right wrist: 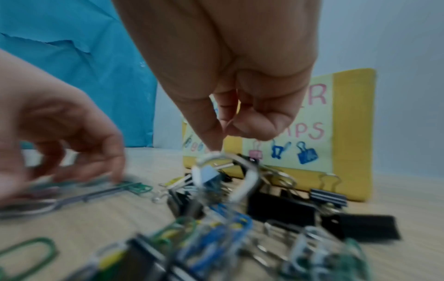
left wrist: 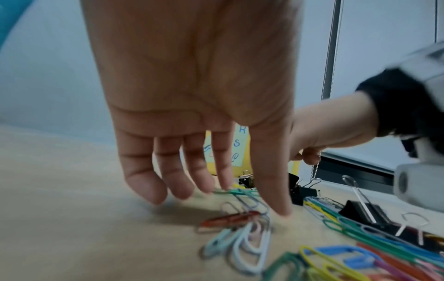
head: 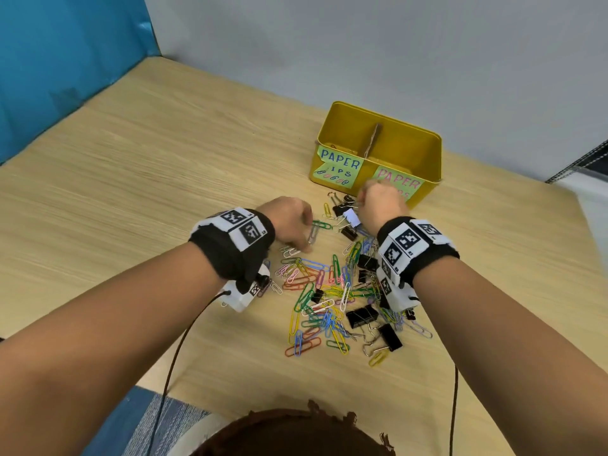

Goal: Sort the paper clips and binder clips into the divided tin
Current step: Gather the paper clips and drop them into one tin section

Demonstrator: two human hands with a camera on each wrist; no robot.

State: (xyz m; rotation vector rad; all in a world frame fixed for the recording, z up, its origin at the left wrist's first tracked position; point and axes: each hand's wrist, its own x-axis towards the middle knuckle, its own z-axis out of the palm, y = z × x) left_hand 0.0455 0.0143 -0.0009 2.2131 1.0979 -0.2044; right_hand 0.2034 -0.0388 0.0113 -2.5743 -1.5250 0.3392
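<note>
A yellow tin (head: 434,156) (right wrist: 350,133) with a cardboard divider (head: 371,143) stands at the back right. Its left label reads paper clips, and its right one shows binder clips. Coloured paper clips (head: 332,291) mixed with black binder clips (head: 362,315) lie spread in front of it. My right hand (head: 363,195) (right wrist: 223,136) hovers just before the tin, thumb and curled finger pinching the wire handle of a pale blue binder clip (head: 351,217) (right wrist: 209,175). My left hand (head: 307,238) (left wrist: 252,199) reaches down with straight fingers, touching a green paper clip (left wrist: 238,192) and a grey one (head: 312,235).
A blue partition (head: 65,77) closes the left side and a grey wall runs behind the tin. The wooden table (head: 148,176) stretches bare to the left. Cables (head: 171,366) trail from both wrist cameras over the near edge. A dark window frame (head: 579,162) stands at the far right.
</note>
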